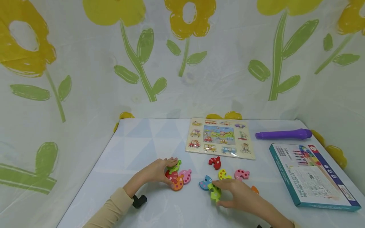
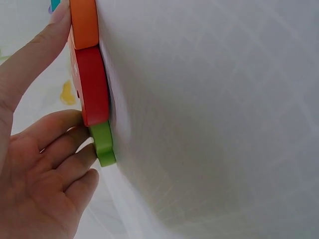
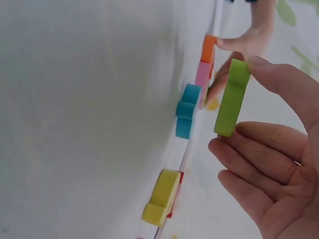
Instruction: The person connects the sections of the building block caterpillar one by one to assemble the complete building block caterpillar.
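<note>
My left hand holds a joined row of numbered wooden puzzle pieces on the table, its thumb against the orange piece and its fingers at the red piece and the green end piece. A pink piece marked 4 adjoins the orange one. Between thumb and fingers, my right hand pinches a light green puzzle piece, raised off the table. Under and beside it lies a blue piece marked 6. A yellow piece is just beyond, partly hidden by the right hand.
Loose red, pink and orange pieces lie around the right hand. Behind stands a flat picture puzzle board. A purple microphone-shaped stick and a boxed set lie at the right.
</note>
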Action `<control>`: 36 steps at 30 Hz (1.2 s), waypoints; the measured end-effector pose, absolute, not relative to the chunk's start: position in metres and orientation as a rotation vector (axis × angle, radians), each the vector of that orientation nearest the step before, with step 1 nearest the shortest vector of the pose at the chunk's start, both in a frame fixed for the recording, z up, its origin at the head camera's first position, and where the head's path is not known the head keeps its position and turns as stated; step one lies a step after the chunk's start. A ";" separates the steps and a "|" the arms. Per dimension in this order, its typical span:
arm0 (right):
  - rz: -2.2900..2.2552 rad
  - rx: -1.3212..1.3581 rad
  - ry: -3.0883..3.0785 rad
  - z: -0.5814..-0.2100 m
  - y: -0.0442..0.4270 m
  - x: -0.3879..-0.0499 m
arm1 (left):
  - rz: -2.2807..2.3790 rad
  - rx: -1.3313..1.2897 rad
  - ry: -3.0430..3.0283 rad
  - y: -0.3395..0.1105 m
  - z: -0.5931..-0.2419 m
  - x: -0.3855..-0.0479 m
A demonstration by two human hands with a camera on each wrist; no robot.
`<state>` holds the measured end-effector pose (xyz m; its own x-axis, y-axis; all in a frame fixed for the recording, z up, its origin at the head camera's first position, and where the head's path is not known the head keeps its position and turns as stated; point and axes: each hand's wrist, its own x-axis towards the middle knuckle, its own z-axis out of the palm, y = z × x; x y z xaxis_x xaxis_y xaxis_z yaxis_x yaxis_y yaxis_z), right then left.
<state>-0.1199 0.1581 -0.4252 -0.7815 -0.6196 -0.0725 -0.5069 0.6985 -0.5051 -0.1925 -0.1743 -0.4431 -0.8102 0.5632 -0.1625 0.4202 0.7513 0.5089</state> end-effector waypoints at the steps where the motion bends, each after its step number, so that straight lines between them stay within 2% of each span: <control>1: -0.694 -0.909 2.674 -0.424 0.157 -0.121 | 0.663 0.769 2.644 -0.174 -0.443 -0.193; 24: -0.795 -1.051 2.640 -0.409 0.130 -0.142 | 0.635 0.784 2.660 -0.173 -0.444 -0.192; 36: -0.824 -1.098 2.637 -0.414 0.118 -0.156 | 0.647 0.782 2.653 -0.173 -0.444 -0.194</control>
<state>-0.1563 0.1182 -0.4136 -0.7148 -0.6972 0.0544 -0.6042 0.5765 -0.5501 -0.1940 -0.1731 -0.4443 -0.8069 0.5702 -0.1542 0.4353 0.7505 0.4973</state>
